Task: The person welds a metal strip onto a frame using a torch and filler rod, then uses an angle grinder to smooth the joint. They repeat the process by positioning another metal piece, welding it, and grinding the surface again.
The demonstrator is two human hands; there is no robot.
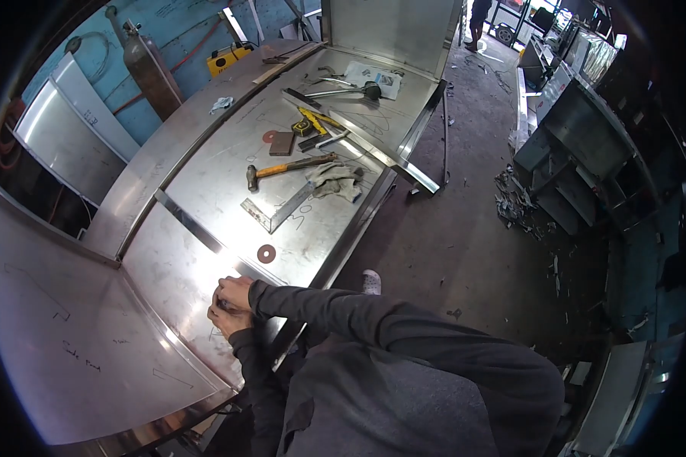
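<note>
My right hand (236, 293) and my left hand (229, 321) are close together over the metal worktop (175, 251), near its lower end. Both have curled fingers, closed around something small and dark between them that I cannot make out. Beside them, a flat shiny metal strip (187, 221) lies on the worktop, running toward my hands. A brown abrasive disc (266, 254) with a centre hole rests just above my right hand. Farther up are a metal square (290, 209), a grey glove (335, 181) and a hammer (286, 167) with an orange handle.
A tape measure (302, 127), a brown block (281, 144) and a long metal channel (373, 148) lie farther up; the channel overhangs the edge. Gas cylinder (151, 68) stands behind. Metal scraps (517, 199) litter the right floor. Another person (478, 23) stands far back.
</note>
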